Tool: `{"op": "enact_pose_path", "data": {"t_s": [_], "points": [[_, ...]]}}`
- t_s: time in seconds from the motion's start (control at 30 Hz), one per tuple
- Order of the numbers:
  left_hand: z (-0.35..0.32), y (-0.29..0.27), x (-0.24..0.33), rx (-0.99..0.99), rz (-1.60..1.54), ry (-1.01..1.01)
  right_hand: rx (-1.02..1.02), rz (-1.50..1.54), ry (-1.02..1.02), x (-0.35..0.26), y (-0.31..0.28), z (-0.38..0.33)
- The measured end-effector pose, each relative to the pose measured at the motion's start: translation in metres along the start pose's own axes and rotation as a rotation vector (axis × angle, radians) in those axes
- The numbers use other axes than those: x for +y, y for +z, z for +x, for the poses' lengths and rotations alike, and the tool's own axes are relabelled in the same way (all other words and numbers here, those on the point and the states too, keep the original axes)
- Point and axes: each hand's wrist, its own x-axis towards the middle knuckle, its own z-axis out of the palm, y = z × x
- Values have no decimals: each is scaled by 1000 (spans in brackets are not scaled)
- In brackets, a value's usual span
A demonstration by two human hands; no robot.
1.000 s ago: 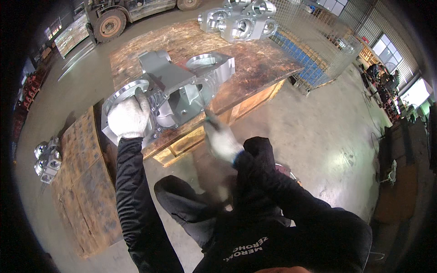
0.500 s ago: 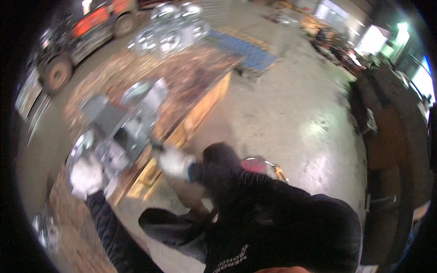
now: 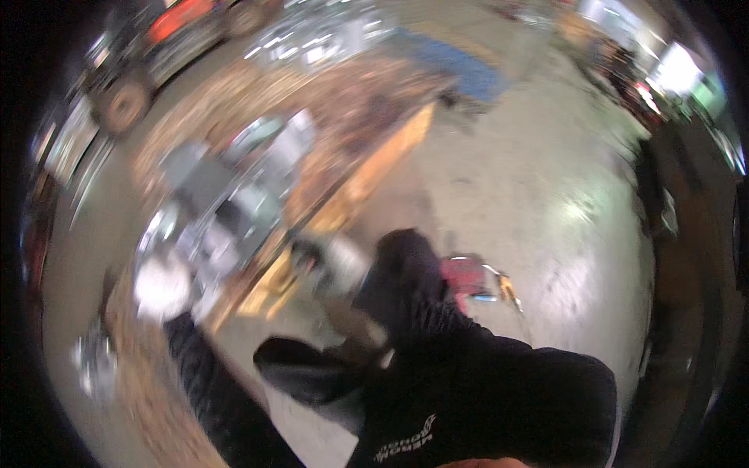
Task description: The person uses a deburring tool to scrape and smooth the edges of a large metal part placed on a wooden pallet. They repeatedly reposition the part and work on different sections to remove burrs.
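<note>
Pretty blurry shot; the left hand [image 3: 162, 285] in a white glove rests on the near end of the grey metal machine part [image 3: 226, 204], which sits on the wooden pallet table [image 3: 367, 132]; can't tell if it's gripping; the right hand [image 3: 337, 261], also gloved, sits by the table edge, grip too smeared to call.

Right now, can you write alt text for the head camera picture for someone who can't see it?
Blurred view: a person's white-gloved left hand rests on a shiny grey metal part atop a worn wooden workbench. Their white-gloved right hand is near the bench edge.
</note>
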Motion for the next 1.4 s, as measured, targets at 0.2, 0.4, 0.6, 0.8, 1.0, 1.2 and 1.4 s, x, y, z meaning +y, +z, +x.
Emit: {"op": "enact_pose_path", "data": {"t_s": [0.2,0.4,0.6,0.8,1.0,1.2,1.4], "points": [[15,-51,16,-33,-232,-25,-467,743,480,-17,9,-25],[28,-84,32,6,-287,-4,-411,815,384,-16,28,2],[-28,-102,161,-198,-859,17,-418,727,305,-1,-7,-17],[-20,-100,185,-479,-931,134,-320,669,-120,21,-32,-16],[1,-78,163,-835,-869,-50,-259,735,261,8,21,22],[-11,-116,165,-857,-1294,-387,-11,555,266,-3,50,-20],[-14,-83,153,-913,-1377,-398,16,438,128,-6,60,-13]]}}
